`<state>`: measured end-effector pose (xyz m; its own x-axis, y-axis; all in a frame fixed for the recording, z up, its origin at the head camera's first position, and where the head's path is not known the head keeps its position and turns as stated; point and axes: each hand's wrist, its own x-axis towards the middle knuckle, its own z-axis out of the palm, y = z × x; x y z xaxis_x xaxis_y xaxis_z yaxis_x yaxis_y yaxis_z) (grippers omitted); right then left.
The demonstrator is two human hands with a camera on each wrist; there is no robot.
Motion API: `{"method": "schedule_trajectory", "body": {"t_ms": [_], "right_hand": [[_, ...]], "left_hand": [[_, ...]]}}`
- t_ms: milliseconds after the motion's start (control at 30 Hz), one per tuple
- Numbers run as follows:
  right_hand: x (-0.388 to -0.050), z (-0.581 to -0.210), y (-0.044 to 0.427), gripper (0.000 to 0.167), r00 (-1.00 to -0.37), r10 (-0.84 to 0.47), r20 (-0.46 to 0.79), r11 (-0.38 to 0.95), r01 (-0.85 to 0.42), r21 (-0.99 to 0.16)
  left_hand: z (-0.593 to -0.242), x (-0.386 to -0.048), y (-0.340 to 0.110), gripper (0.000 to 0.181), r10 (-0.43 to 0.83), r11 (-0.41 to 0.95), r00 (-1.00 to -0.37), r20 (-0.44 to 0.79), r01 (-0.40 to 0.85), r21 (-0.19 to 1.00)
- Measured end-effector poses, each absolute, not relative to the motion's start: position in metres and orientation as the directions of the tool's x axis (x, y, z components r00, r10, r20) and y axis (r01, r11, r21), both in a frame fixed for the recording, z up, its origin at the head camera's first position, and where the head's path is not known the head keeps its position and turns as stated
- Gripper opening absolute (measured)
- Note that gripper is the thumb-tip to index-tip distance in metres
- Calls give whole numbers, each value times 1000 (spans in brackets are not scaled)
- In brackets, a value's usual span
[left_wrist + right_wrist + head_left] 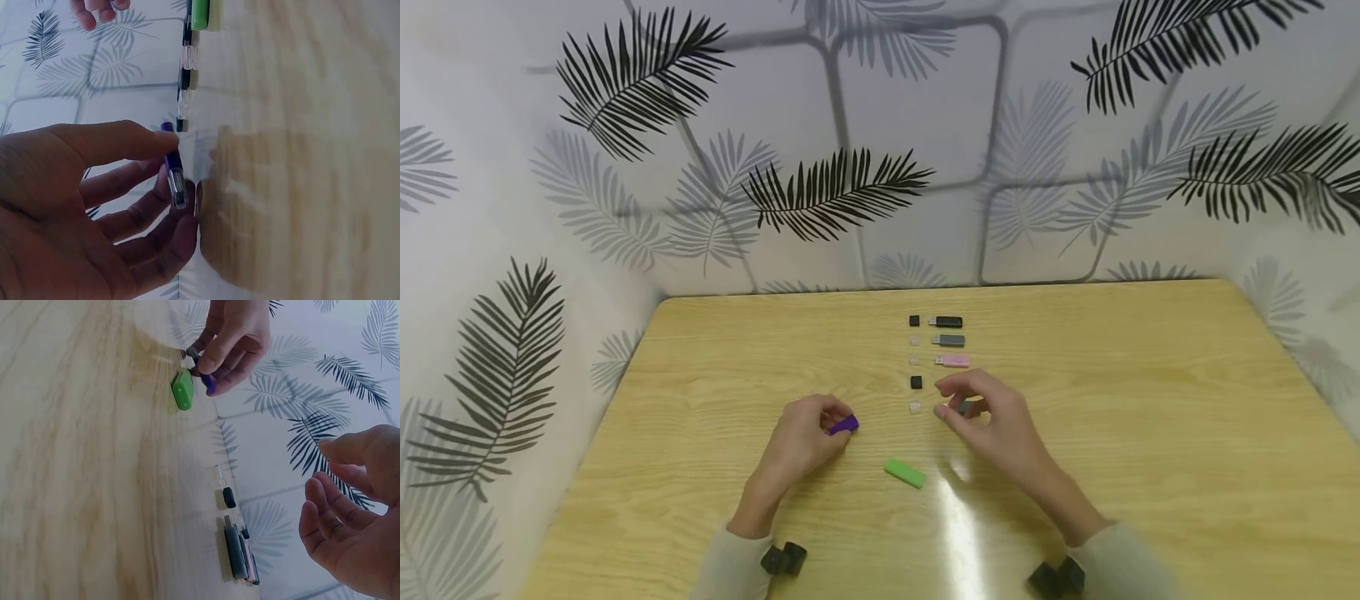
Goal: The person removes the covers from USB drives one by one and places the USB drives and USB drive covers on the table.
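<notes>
My left hand (805, 433) pinches a purple USB stick (844, 425) between thumb and fingers, above the table. Its bare metal plug (178, 190) points down toward the fingertips in the left wrist view. My right hand (992, 417) is raised with loosely bent fingers, thumb and forefinger apart, holding nothing. Partly hidden behind it in the head view is a dark grey USB stick (963, 407), also seen lying on the table in the right wrist view. Between the hands, nearer the front, lies a green USB stick (905, 473).
A column of small caps runs up the table, among them a black cap (916, 382) and a clear cap (915, 407). Right of it lie a black USB stick (949, 322), a grey one (952, 340) and a pink one (956, 361). Leaf-patterned wallpaper (917, 125) covers the wall behind.
</notes>
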<state>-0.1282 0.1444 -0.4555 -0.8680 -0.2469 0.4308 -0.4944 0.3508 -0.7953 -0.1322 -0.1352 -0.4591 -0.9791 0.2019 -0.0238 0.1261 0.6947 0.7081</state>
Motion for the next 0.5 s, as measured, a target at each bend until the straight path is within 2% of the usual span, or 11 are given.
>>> {"method": "schedule_trajectory", "body": {"t_ms": [500], "right_hand": [[-124, -459, 118, 27, -870, -318, 378, 324, -474, -819]], "left_hand": [[-446, -128, -126, 24, 231, 564, -970, 79, 199, 802]]}}
